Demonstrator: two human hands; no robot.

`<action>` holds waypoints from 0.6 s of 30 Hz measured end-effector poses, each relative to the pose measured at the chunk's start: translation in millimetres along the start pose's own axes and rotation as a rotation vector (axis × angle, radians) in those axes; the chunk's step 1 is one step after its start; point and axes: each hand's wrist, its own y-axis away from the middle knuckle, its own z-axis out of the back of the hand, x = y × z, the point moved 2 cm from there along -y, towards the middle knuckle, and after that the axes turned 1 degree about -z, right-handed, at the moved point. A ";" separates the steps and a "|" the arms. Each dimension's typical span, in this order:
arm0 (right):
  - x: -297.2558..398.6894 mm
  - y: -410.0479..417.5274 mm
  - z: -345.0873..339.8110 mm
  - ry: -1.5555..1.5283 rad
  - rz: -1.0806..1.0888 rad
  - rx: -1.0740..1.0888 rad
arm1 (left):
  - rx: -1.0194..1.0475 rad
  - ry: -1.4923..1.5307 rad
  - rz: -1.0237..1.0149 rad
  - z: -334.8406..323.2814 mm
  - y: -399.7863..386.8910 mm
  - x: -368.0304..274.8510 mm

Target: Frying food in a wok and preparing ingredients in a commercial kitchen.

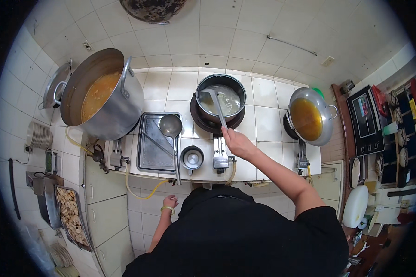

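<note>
My right hand [238, 142] grips the handle of a pale grey stirring utensil [217, 105]. Its broad end dips into cloudy, bubbling liquid [228, 100] in a dark cooking pot [241, 90], so its exact shape is partly hidden. That pot sits on a round gas burner [197, 119] at the middle of the white tiled counter. Down by my left side, below the counter edge, hangs my left hand [171, 202], fingers curled and nothing visible in it. A yellowish bracelet [167, 208] circles that wrist.
Left stands a tall metal stockpot [128, 107] of orange soup. A metal ladle [171, 126] rests on a metal tray [152, 155], beside a small saucepan [192, 157]. Rightward, a wok [327, 126] holds amber liquid. Yellow gas hoses [154, 190] hang at the front edge. Chopped pieces [71, 214] fill another tray.
</note>
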 end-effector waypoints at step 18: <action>-32.6 24.0 11.9 0.006 -0.128 -0.184 | -0.018 0.021 0.033 -22.6 35.9 19.7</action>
